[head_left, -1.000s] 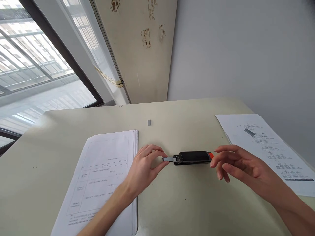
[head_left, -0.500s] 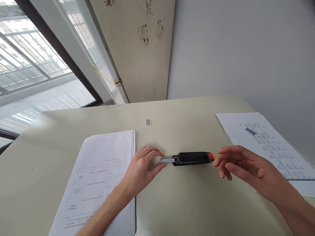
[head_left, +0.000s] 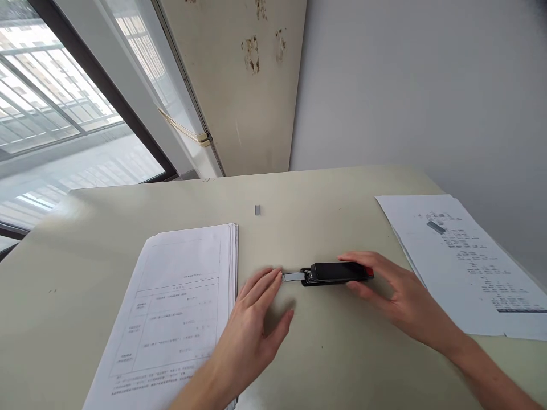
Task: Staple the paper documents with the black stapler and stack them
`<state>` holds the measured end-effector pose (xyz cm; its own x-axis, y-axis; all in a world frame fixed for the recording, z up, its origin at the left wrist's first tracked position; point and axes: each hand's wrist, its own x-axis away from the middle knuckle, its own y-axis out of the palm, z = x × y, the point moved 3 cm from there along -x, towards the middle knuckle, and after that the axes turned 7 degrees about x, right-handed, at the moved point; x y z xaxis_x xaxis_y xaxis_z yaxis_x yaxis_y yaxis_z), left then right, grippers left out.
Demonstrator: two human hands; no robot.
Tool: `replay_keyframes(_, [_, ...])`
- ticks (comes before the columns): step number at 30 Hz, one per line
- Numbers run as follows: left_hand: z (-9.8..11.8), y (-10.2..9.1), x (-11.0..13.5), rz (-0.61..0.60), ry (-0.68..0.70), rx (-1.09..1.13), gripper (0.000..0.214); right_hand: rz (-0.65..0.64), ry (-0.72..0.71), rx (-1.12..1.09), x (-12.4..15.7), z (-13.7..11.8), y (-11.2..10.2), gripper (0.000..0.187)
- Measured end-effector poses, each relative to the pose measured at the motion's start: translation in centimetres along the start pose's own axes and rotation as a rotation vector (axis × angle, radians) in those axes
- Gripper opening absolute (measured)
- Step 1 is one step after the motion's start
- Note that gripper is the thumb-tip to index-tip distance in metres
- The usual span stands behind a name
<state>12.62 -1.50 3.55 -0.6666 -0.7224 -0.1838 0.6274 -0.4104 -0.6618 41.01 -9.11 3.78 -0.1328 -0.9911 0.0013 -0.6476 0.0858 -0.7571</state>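
A black stapler (head_left: pixel 331 273) with a red rear end lies on the pale table (head_left: pixel 325 205), its metal staple tray slid out toward the left. My right hand (head_left: pixel 393 296) wraps its thumb and fingers round the stapler's right half. My left hand (head_left: pixel 260 310) has its fingers stretched out together and nothing in it; the fingertips sit just beside the tip of the metal tray. A small strip of staples (head_left: pixel 257 210) lies farther back on the table.
A stack of printed sheets (head_left: pixel 175 307) lies at the left, under my left forearm. More printed paper (head_left: pixel 461 256) lies at the right with a staple strip (head_left: pixel 435 228) on it. A window is at the left, a wall behind.
My right hand moved left and closed round the stapler's rear. My left hand uncurled, let go of the metal tray's end and drew back a little.
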Motion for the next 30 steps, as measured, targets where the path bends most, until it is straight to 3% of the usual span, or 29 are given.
replay_keyframes(13, [0.6,1.6,-1.2,-0.004,0.008,0.107,0.056,0.086,0.003,-0.321,-1.2,0.5,2.2,0.022])
replay_keyframes(30, [1.7,3.3,-2.7,-0.059,0.059,0.122,0.060,0.107,0.025,-0.387,-1.4,0.8,2.2,0.025])
